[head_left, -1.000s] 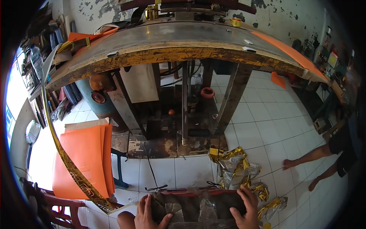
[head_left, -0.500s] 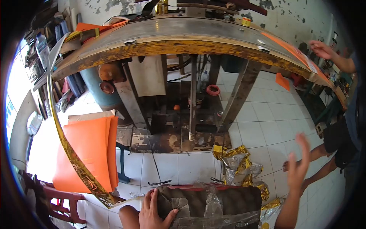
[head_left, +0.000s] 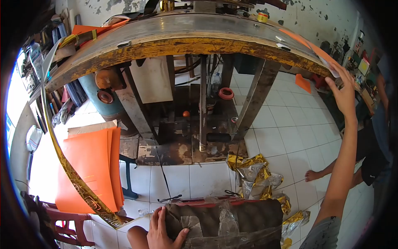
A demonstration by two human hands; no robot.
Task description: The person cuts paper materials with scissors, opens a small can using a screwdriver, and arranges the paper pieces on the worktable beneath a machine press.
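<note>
My left hand (head_left: 163, 230) rests on the left end of a dark, taped bundle (head_left: 248, 220) at the bottom centre, its fingers spread over the edge. My right hand (head_left: 343, 89) is stretched out to the right corner of the worktable (head_left: 199, 29), with its fingers at the end of an orange sheet (head_left: 321, 54) there. Thumb and fingers look apart, and whether they touch the sheet is hard to tell. Gold foil strip (head_left: 76, 176) curves down on the left, over a stack of orange sheets (head_left: 89, 166).
Crumpled gold and silver foil (head_left: 259, 174) lies on the tiled floor right of centre. A person (head_left: 369, 153) stands at the far right. A blue-green cylinder (head_left: 97, 95) is under the table. A red stool (head_left: 70, 226) is at the lower left.
My right hand has left the bundle and reached up and forward to the table's right corner. My left hand has stayed on the bundle. The other person's raised hand has moved away from the table's right end.
</note>
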